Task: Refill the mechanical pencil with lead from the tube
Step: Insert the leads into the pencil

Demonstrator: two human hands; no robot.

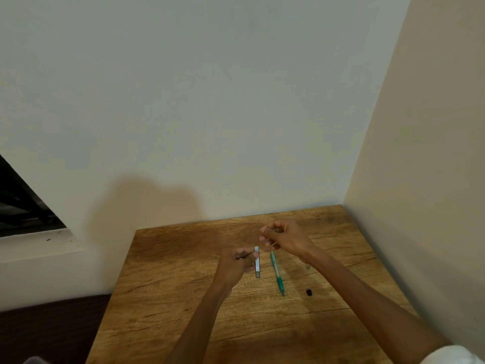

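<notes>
A green mechanical pencil [277, 274] lies on the wooden table [183, 285], its tip towards me. My left hand [240, 262] grips the flat grey lead tube [257, 266], which stands nearly upright beside my fingers, just left of the pencil. My right hand [284, 236] hovers over the pencil's far end with its fingers curled together. It pinches something very thin, which looks like a lead. A small black cap [309, 292] lies on the table to the right of the pencil. A small green piece [308, 267] lies near my right forearm.
The table sits in a corner, with a white wall behind and a beige wall [420, 179] on the right. A dark window opening [21, 203] is at the far left. The floor left of the table is dark.
</notes>
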